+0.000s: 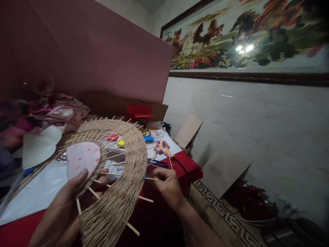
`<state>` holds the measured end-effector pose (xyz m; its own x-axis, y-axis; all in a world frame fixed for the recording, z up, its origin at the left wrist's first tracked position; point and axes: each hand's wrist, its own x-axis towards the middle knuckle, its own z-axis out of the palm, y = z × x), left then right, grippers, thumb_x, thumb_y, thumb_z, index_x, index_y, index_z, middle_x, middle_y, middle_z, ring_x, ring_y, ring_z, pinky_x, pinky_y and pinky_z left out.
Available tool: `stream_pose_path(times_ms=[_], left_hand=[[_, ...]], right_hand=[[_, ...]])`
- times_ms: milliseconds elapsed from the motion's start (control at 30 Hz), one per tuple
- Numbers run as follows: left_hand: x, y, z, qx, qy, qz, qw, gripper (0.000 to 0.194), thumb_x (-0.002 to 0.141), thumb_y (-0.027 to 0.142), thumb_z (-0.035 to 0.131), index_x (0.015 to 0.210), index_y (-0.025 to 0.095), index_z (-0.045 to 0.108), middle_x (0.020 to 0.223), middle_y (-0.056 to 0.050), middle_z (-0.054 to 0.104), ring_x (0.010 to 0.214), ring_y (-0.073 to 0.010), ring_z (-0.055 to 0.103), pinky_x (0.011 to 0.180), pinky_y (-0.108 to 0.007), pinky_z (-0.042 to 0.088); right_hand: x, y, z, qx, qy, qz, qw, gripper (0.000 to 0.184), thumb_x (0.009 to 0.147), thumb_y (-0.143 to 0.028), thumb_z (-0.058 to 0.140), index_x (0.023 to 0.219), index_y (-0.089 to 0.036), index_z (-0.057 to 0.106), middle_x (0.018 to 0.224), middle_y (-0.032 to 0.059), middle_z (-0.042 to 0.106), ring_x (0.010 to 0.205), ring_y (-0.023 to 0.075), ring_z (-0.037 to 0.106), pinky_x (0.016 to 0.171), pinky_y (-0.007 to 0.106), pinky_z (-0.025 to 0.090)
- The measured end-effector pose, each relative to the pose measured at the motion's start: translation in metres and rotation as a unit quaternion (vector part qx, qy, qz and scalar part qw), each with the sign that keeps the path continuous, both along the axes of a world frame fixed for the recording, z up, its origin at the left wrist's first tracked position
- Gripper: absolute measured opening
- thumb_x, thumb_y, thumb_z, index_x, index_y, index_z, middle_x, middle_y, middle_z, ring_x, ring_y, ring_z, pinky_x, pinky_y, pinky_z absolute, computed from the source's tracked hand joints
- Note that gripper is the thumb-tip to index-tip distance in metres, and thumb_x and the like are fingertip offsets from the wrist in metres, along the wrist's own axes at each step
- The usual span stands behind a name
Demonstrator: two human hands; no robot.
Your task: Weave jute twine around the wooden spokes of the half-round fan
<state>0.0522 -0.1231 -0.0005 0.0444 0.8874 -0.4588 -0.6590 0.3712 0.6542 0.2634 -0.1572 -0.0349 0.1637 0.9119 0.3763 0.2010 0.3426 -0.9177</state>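
My left hand (64, 202) grips the inner part of a woven cord piece (136, 154), its thumb resting on the pale fabric centre (83, 159) with red spots. Thin wooden sticks cross the open gap like spokes and poke past the wide, curved outer band. At the band's right edge, my right hand (168, 185) is closed in a pinch on a thin wooden stick (151, 178) with a small blue blob on its end. The blob is at the band's edge; whether it touches the cord I cannot tell.
On the red-covered table (190, 168) lie a blue-handled cutter (158, 163), a floral scrap (164, 148), and red, yellow (120, 142) and blue packets (148, 139). A white scalloped sheet (41, 145) and pink cloth (61, 113) are at left. Boards (189, 130) lean against the wall.
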Motion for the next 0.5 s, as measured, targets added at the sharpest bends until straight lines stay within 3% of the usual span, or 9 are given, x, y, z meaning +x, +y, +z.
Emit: stream_pose_path(times_ms=[133, 300, 500], left_hand=[[-0.005, 0.006, -0.008, 0.037, 0.026, 0.041, 0.998, 0.019, 0.075, 0.013, 0.051, 0.086, 0.014, 0.066, 0.061, -0.008, 0.069, 0.048, -0.0224, 0.065, 0.045, -0.037, 0.056], [-0.009, 0.012, -0.013, 0.066, 0.056, 0.084, 0.993, 0.02, 0.073, 0.01, 0.052, 0.086, 0.015, 0.066, 0.061, -0.006, 0.07, 0.05, -0.0211, 0.066, 0.047, -0.035, 0.057], [-0.01, 0.012, -0.011, 0.061, 0.055, 0.092, 0.992, 0.018, 0.074, 0.01, 0.051, 0.085, 0.015, 0.065, 0.058, -0.006, 0.069, 0.044, -0.0195, 0.064, 0.04, -0.032, 0.054]], right_hand=[[-0.005, -0.015, -0.003, 0.02, -0.084, 0.012, 0.996, 0.017, 0.076, -0.013, 0.061, 0.06, -0.015, 0.066, 0.056, -0.0021, 0.055, 0.055, 0.0088, 0.047, 0.052, 0.02, 0.034], [-0.006, -0.031, -0.001, 0.067, -0.229, 0.01, 0.971, 0.011, 0.079, -0.018, 0.064, 0.074, -0.017, 0.073, 0.06, 0.0004, 0.061, 0.055, 0.0095, 0.051, 0.055, 0.022, 0.035], [0.0, -0.04, 0.005, 0.086, -0.291, 0.0, 0.953, 0.013, 0.082, -0.02, 0.061, 0.083, -0.02, 0.074, 0.063, 0.0015, 0.065, 0.055, 0.0105, 0.055, 0.054, 0.022, 0.037]])
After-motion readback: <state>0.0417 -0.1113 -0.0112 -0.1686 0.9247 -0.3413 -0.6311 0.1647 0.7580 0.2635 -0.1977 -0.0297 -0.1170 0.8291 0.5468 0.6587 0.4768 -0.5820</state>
